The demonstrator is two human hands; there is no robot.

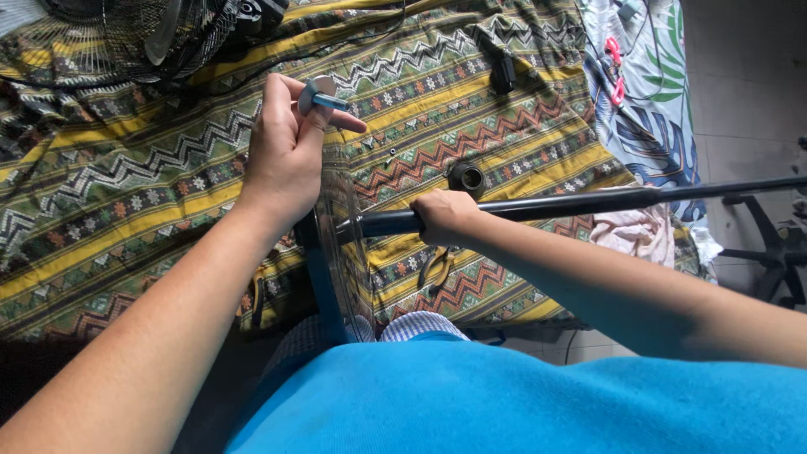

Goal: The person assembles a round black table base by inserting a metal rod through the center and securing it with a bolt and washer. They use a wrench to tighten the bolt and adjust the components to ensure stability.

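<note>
- Nearest, at six o'clock, a blue shirt (521, 403) fills the bottom of the view, with checked cloth (416, 324) just above it.
- The right hand (443, 217) has its grip fully wrapped round a black pole (588, 202), smooth and tubular. The pole's long axis runs from the centre toward three o'clock, tilting slightly up.
- A clear plastic fan blade (340, 244), glossy and curved, sits at the pole's near end, just beside the right hand at nine o'clock from it.
- The left hand (282, 160), at eleven o'clock from the right and well apart from the pole end, pinches a small round grey-and-blue cap (318, 94) between thumb and fingers.
- A black ring-shaped nut (466, 177) lies on the zigzag-patterned woven bedcover (126, 210) just beyond the right hand.
- Farthest, at eleven o'clock, a wire fan guard (109, 38).
</note>
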